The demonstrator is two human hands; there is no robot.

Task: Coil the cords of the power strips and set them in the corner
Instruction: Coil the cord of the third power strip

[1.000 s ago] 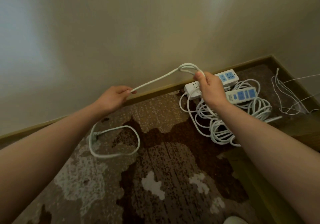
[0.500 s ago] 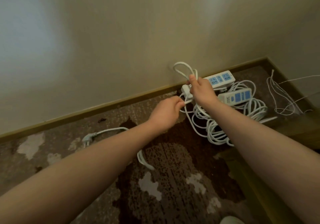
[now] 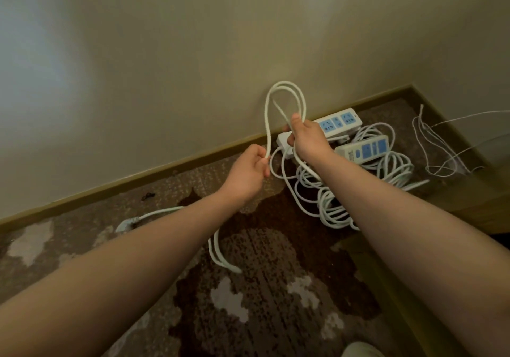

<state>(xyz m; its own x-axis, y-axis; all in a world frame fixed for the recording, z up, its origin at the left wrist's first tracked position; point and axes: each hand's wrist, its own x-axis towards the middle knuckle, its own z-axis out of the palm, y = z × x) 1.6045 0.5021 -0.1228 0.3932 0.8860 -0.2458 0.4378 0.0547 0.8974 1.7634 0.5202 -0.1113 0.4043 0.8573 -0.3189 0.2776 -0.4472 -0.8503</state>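
The right hand [image 3: 306, 138] held two raised loops of the white round power cord [image 3: 287, 92], thumb pressed over the gathered strands at the loops' base, the fingers curled round them. The left hand [image 3: 248, 172] pinched the same cord between thumb and fingertips where one strand came down from the loops, just left of the right hand and lower. Below the left forearm the cord ran on across the floor in a loose bend to its white plug [image 3: 127, 224], which lay on the brown patterned carpet [image 3: 276, 287].

Behind the right hand, a long white power strip with blue sockets [image 3: 339, 121] lay along the olive-brown baseboard [image 3: 138, 183], its near end hidden by the hand. Just beside it, nearer the corner, a second white power strip with a blue face [image 3: 364, 151] rested tilted on a heap of coiled white cord [image 3: 386, 169]. More white loops [image 3: 328, 207] lay piled on the carpet under the right wrist. A thin pale wire [image 3: 438, 147] trailed in loose bends by the right wall, apart from the strips.
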